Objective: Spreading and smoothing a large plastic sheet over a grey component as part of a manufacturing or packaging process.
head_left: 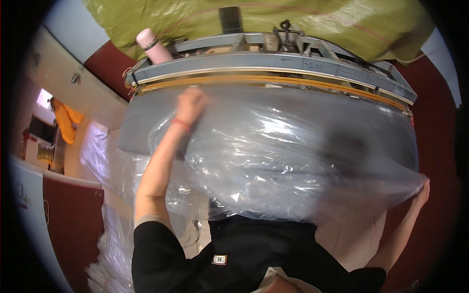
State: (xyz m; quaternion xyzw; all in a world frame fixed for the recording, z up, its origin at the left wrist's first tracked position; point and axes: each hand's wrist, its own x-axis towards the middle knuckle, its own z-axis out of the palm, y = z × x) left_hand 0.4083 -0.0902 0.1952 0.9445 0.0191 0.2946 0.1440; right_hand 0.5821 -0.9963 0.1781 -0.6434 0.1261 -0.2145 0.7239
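A wide sheet of clear plastic film (273,161) spreads, wrinkled and shiny, over a grey work surface (141,110). My left hand (192,102), a red band at its wrist, is closed at the film's far left part, close to the machine; motion blurs its fingers. Out at the far right, my right hand (424,191) grips the film's right corner and pulls it into a taut point. The film's near edge hangs close to my body.
Beyond the surface runs a long blue-grey metal machine frame (273,61) with an orange strip (293,80). A pink bottle (154,46) stands at its left end. Yellow-green woven sheeting (312,17) covers things behind. More clear plastic (110,254) lies bunched at lower left.
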